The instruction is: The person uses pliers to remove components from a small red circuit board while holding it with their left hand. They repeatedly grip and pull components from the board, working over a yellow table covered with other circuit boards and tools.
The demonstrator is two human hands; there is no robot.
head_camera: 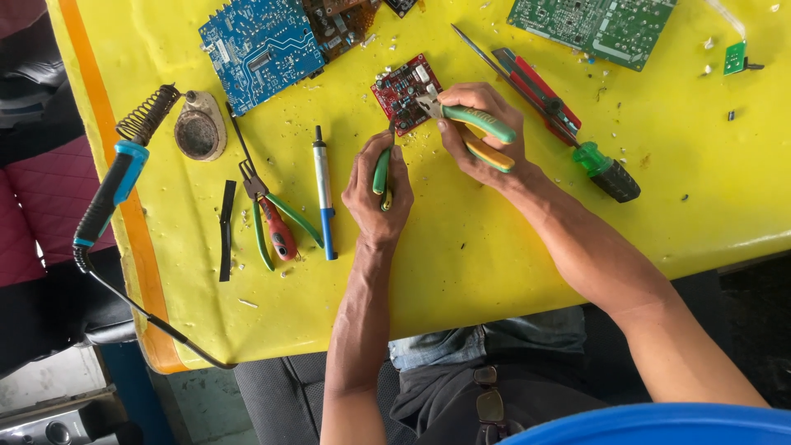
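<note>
Green-handled pliers point(465, 117) are gripped in the right hand point(478, 132), their jaws touching the small red circuit board point(405, 93). The left hand point(377, 189) is closed around a green-handled tool point(381, 171) whose tip, hard to make out, points at the board's near edge. Left of the board lie a blue desoldering pump point(324, 189) and other pliers point(276, 222); right of it, a green screwdriver point(606, 169). A blue board point(259, 45) is cut off by the upper edge.

Both hands point(428, 152) closed in grips, wrists near together (forearms angled inward).
</note>
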